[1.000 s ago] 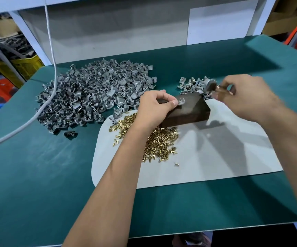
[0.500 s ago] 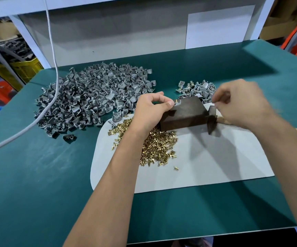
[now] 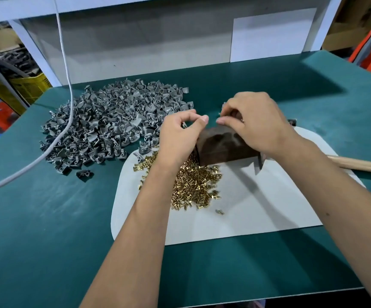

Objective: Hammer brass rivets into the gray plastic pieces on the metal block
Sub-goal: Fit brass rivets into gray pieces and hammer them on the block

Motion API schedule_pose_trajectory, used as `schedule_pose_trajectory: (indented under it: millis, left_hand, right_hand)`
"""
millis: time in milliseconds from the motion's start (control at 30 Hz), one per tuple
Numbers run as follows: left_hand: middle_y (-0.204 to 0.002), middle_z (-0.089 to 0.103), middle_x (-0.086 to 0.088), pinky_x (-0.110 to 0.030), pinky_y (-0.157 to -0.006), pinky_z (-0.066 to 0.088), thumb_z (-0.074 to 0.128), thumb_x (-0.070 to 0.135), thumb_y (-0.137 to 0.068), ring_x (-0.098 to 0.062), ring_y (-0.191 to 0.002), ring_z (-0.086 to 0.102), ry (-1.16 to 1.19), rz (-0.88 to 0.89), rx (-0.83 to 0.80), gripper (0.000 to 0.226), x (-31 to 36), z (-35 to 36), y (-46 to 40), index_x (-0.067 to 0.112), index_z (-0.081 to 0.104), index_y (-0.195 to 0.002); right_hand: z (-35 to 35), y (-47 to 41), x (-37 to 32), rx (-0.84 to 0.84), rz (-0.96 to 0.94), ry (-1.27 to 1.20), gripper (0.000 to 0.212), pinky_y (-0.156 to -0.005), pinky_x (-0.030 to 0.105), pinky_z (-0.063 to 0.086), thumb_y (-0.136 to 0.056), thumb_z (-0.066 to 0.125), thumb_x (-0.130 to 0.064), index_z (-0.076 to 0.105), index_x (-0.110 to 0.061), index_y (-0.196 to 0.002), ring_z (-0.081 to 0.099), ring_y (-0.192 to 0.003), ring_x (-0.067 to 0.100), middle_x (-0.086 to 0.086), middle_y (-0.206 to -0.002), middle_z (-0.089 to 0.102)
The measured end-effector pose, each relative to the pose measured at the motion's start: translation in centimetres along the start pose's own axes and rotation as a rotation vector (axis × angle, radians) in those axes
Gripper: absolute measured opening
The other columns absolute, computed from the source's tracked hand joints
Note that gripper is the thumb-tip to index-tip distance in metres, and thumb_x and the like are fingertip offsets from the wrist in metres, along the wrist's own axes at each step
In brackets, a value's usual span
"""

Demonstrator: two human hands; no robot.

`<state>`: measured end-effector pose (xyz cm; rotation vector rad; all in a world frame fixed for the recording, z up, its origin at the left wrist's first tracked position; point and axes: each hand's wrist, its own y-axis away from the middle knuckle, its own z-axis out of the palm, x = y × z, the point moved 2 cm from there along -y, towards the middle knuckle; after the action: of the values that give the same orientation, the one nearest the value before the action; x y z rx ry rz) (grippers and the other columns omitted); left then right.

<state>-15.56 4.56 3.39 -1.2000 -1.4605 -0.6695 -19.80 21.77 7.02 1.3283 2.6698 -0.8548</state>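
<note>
The dark metal block (image 3: 220, 145) stands on the white mat (image 3: 246, 207), partly covered by both hands. My left hand (image 3: 180, 134) hovers at the block's left end with thumb and fingers curled into a loop; what it holds is hidden. My right hand (image 3: 255, 125) is over the block's top, and its fingertips pinch a small gray plastic piece (image 3: 221, 112). The hammer lies on the mat, its head (image 3: 260, 161) against the block's right end and its wooden handle (image 3: 358, 163) pointing right. Loose brass rivets (image 3: 193, 183) are heaped in front of the block.
A big heap of gray plastic pieces (image 3: 113, 125) covers the green table (image 3: 46, 218) at the left. A white cable (image 3: 67, 85) hangs across that heap. A few more gray pieces lie behind my right hand. A grey wall panel closes the back.
My right hand laid the hammer down beside the block and moved onto the block's top. My left hand lifted slightly off the block's left end.
</note>
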Motion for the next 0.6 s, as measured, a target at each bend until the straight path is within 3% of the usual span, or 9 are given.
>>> schedule_pose_trajectory:
  millis: [33,100,200,267,333,433,600]
  left_hand:
    - [-0.089,0.071,0.011,-0.036,-0.108,0.046,0.073,0.023,-0.093,0.006,-0.094,0.066,-0.112,0.021,0.06,0.017,-0.3,-0.4,-0.3,0.017,0.077,-0.078]
    - [-0.074,0.064,0.017,-0.035,-0.103,0.05,0.071,0.024,-0.091,0.004,-0.074,0.064,-0.415,0.019,0.208,0.012,-0.8,-1.5,-0.6,0.023,0.074,-0.08]
    - [-0.097,0.073,0.0,-0.036,-0.099,0.044,0.069,0.015,-0.082,-0.027,-0.103,0.062,-0.698,-0.073,0.356,0.015,-1.9,-3.5,-0.8,0.024,0.076,-0.091]
    - [-0.111,0.071,-0.009,-0.038,-0.09,0.041,0.069,0.011,-0.078,-0.035,-0.116,0.051,-0.792,-0.163,0.375,0.025,-2.6,-4.4,-1.0,0.023,0.077,-0.098]
    - [-0.118,0.069,-0.011,-0.043,-0.094,0.048,0.069,0.01,-0.077,-0.037,-0.119,0.052,-0.818,-0.225,0.312,0.029,-3.2,-5.1,-1.3,0.023,0.078,-0.101]
    - [-0.112,0.074,-0.007,-0.039,-0.094,0.055,0.065,0.006,-0.079,-0.033,-0.109,0.065,-0.765,-0.187,0.259,0.03,-3.8,-5.8,-1.5,0.024,0.079,-0.098]
    - [-0.089,0.073,0.003,-0.034,-0.079,0.057,0.072,0.007,-0.084,-0.023,-0.086,0.069,-0.672,-0.134,0.289,0.016,-4.1,-6.6,-1.6,0.02,0.078,-0.092]
  right_hand:
    - [0.0,-0.4,0.6,0.013,0.048,-0.015,0.019,-0.084,0.041,0.053,-0.093,0.07,-0.038,0.075,-0.02,-0.093,0.065,-0.089,0.023,0.0,-0.09,0.072]
    - [0.2,-1.1,1.7,0.011,0.137,-0.013,0.016,-0.08,0.036,0.055,-0.091,0.074,-0.037,0.075,-0.022,-0.09,0.067,-0.082,0.021,-0.004,-0.081,0.071]
    - [0.4,-2.4,3.4,-0.039,0.264,-0.006,0.008,-0.081,0.032,0.056,-0.088,0.079,-0.03,0.076,-0.023,-0.088,0.069,-0.08,0.022,-0.004,-0.075,0.068]
    - [0.4,-2.9,4.2,-0.019,0.322,-0.031,0.011,-0.088,0.033,0.057,-0.09,0.077,-0.024,0.077,-0.018,-0.1,0.071,-0.087,0.024,0.002,-0.085,0.073]
    - [0.2,-3.0,4.1,0.048,0.329,-0.059,0.019,-0.096,0.033,0.054,-0.094,0.071,-0.022,0.075,-0.016,-0.112,0.071,-0.093,0.024,0.004,-0.096,0.076]
    - [-0.2,-2.7,1.7,0.059,0.223,-0.122,0.015,-0.094,0.031,0.054,-0.095,0.069,-0.02,0.076,-0.02,-0.107,0.069,-0.085,0.017,-0.003,-0.087,0.072]
    - [1.2,-1.0,-6.5,-0.263,-0.195,-0.122,0.012,-0.086,0.025,0.054,-0.092,0.073,-0.022,0.078,-0.026,-0.101,0.066,-0.083,0.006,-0.009,-0.095,0.075]
